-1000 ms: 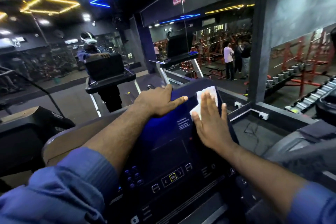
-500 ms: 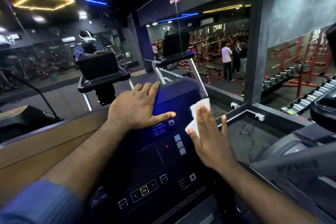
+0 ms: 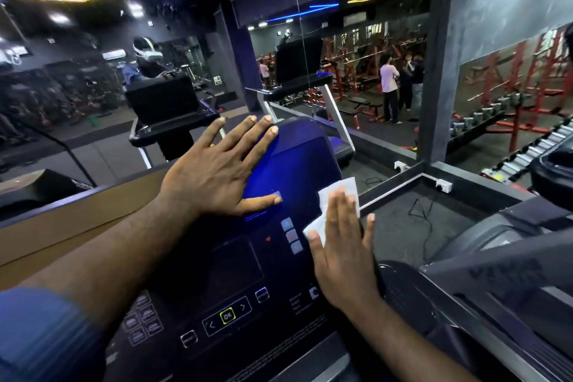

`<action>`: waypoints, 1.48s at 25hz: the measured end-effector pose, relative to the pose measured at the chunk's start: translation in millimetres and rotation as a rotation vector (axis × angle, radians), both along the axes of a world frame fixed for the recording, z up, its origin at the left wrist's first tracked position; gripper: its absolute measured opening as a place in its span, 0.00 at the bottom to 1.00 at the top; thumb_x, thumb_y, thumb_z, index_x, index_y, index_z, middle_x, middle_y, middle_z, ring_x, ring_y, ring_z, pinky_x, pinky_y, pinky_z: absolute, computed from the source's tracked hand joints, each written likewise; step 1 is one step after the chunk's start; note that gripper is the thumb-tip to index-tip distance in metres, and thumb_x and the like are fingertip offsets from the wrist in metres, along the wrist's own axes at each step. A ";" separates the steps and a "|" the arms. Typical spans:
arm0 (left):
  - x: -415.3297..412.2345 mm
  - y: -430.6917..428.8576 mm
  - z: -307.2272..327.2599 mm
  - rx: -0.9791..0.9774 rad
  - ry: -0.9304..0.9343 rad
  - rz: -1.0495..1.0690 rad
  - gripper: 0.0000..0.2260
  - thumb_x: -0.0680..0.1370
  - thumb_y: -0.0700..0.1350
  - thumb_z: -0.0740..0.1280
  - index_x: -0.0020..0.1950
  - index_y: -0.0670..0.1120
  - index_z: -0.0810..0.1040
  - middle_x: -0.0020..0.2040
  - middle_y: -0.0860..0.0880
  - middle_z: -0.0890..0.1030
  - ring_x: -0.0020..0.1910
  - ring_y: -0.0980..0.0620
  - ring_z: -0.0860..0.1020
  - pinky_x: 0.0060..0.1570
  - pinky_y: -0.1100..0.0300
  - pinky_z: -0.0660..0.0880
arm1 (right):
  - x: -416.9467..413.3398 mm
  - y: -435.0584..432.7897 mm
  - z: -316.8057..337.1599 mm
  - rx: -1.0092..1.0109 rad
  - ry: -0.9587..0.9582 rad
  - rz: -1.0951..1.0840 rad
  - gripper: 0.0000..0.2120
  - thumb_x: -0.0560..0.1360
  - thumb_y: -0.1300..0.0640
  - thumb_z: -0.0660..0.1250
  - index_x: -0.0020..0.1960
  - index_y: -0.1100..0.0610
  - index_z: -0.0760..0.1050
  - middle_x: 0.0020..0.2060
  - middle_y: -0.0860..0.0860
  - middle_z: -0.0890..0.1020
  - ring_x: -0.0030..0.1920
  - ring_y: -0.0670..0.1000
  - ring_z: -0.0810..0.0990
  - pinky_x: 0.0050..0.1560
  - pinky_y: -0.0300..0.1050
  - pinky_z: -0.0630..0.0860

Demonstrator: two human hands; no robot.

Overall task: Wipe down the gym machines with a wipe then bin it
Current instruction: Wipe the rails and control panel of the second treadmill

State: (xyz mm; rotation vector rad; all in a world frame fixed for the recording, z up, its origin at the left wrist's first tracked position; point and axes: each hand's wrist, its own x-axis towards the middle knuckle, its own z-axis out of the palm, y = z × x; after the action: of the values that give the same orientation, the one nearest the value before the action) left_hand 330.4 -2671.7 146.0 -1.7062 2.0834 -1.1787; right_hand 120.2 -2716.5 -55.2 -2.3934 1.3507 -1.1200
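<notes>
A dark blue-lit treadmill console point(image 3: 297, 164) fills the middle of the head view, with buttons and an OK key on its lower panel. My left hand point(image 3: 217, 170) lies flat and spread on the console's upper left part, holding nothing. My right hand point(image 3: 344, 254) presses a white wipe point(image 3: 338, 198) flat against the console's right edge, fingers straight. Most of the wipe is under my fingers; its upper corner sticks out.
A mirror wall point(image 3: 186, 71) stands just beyond the console and reflects me and other treadmills. A second machine point(image 3: 511, 257) sits close on the right. A cable point(image 3: 418, 211) and wall sockets point(image 3: 443, 186) are on the floor ahead. People point(image 3: 390, 87) stand far back.
My right hand has slid the wipe down along the console's right side, from its top edge toward the buttons. My left hand has shifted left and spread flatter. The view has tilted downward.
</notes>
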 end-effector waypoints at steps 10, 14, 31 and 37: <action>-45.4 63.6 -129.5 -0.039 0.193 -0.011 0.41 0.82 0.68 0.57 0.86 0.43 0.52 0.86 0.43 0.48 0.85 0.43 0.47 0.81 0.38 0.52 | -33.9 45.3 -78.8 0.048 0.105 0.031 0.34 0.86 0.39 0.45 0.85 0.54 0.41 0.84 0.52 0.43 0.84 0.53 0.43 0.80 0.68 0.44; -34.2 106.1 -157.3 -0.137 0.212 0.091 0.41 0.82 0.67 0.59 0.85 0.42 0.53 0.86 0.43 0.50 0.85 0.43 0.51 0.80 0.35 0.54 | -68.5 66.3 -126.4 0.084 0.138 -0.002 0.32 0.86 0.38 0.43 0.85 0.51 0.41 0.84 0.49 0.41 0.84 0.52 0.43 0.77 0.74 0.53; -31.6 117.1 -172.1 -0.156 0.195 0.145 0.40 0.84 0.66 0.54 0.85 0.40 0.50 0.86 0.41 0.49 0.85 0.42 0.50 0.79 0.35 0.57 | -29.8 92.9 -109.1 -0.189 0.364 0.247 0.33 0.85 0.39 0.54 0.85 0.47 0.47 0.85 0.48 0.46 0.84 0.54 0.48 0.74 0.79 0.53; -21.5 131.9 -167.0 -0.153 0.243 0.132 0.38 0.84 0.65 0.57 0.86 0.44 0.52 0.86 0.45 0.50 0.85 0.46 0.50 0.81 0.39 0.56 | 3.2 79.1 -64.8 0.007 0.181 0.058 0.34 0.84 0.38 0.51 0.85 0.49 0.45 0.84 0.51 0.42 0.84 0.55 0.41 0.78 0.73 0.43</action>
State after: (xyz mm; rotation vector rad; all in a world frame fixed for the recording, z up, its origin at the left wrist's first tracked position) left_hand 308.9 -2539.8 -21.0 -2.1171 2.0162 -1.1693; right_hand 123.4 -2637.5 -120.0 -2.5639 1.3244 -0.9020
